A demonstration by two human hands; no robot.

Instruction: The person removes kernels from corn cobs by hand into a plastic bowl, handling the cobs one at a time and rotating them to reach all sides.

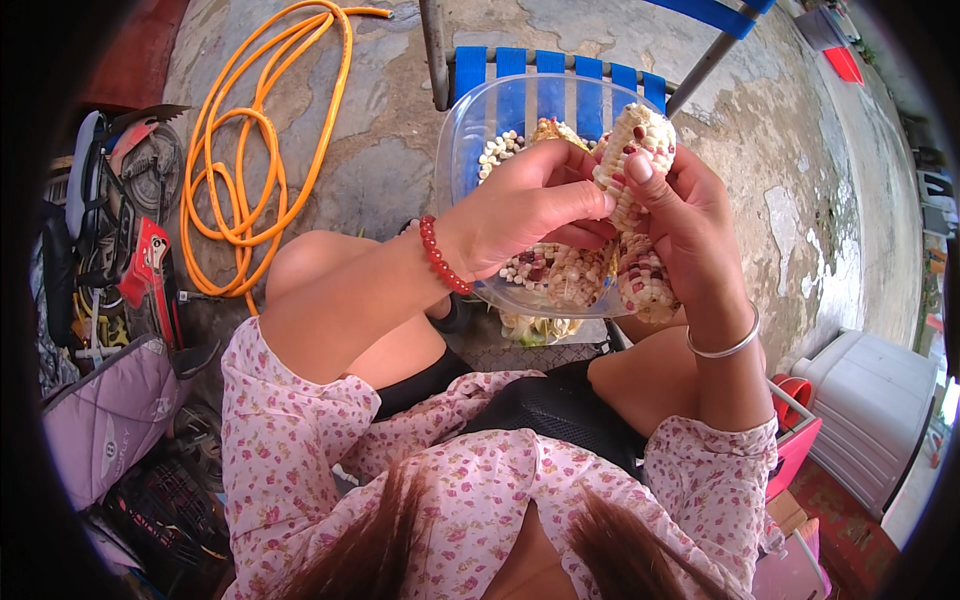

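A partly shelled corn cob (pixel 636 154) with white and dark red kernels is upright in my right hand (pixel 686 217), whose thumb presses on its kernels. My left hand (pixel 551 202), with a red bead bracelet at the wrist, touches the same cob from the left with thumb and fingers; whether it grips the cob is hard to see. Below both hands is a clear plastic tub (pixel 450 169), holding loose kernels (pixel 499 150) and several cobs. Another speckled cob (pixel 646 281) leans at the tub's near right side, under my right hand. My left fingertips are partly hidden.
The tub rests by a chair with blue straps (pixel 470 71). An orange hose (pixel 281 112) lies coiled on the concrete floor at left, near a cluttered pile with a purple padded cover (pixel 112 420). A grey plastic container (pixel 870 412) stands at right. Corn husks (pixel 547 330) lie below the tub.
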